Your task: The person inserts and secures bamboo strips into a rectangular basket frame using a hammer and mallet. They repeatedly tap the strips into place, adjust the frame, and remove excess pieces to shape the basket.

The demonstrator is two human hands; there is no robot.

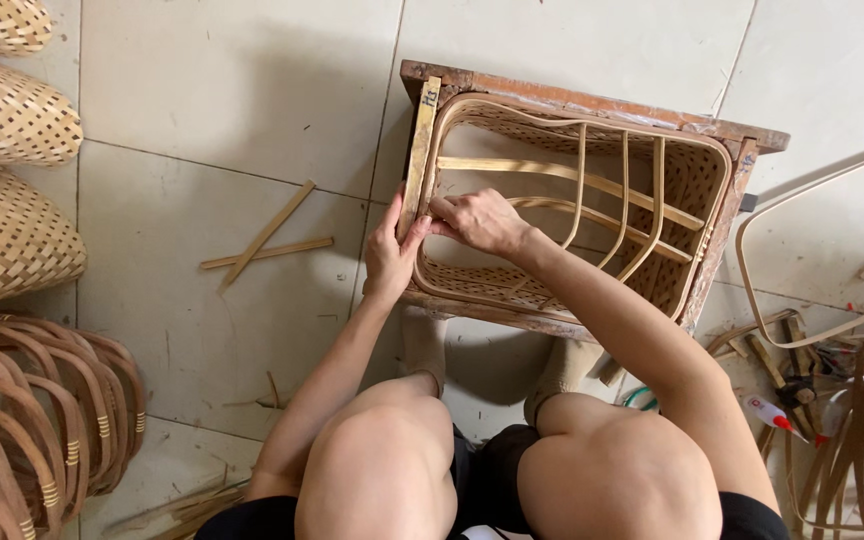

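Hands meet at the left rim of a half-woven bamboo basket [572, 215] sitting in a wooden frame [592, 105] on the tiled floor. The left hand [390, 255] grips a flat wooden slat [418, 150]; the right hand [477, 220] pinches the rim beside it, fingertips partly hidden. Woven baskets [7, 180] lie cut off at far left.

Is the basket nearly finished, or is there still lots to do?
It looks well along. The woven basket already has its sides, a bent rim and curved ribs across it, and sits in a wooden frame. Right now the left hand and right hand meet at the rim's left edge, by an upright flat strip. Loose strips lie on the floor, so some fitting probably remains.
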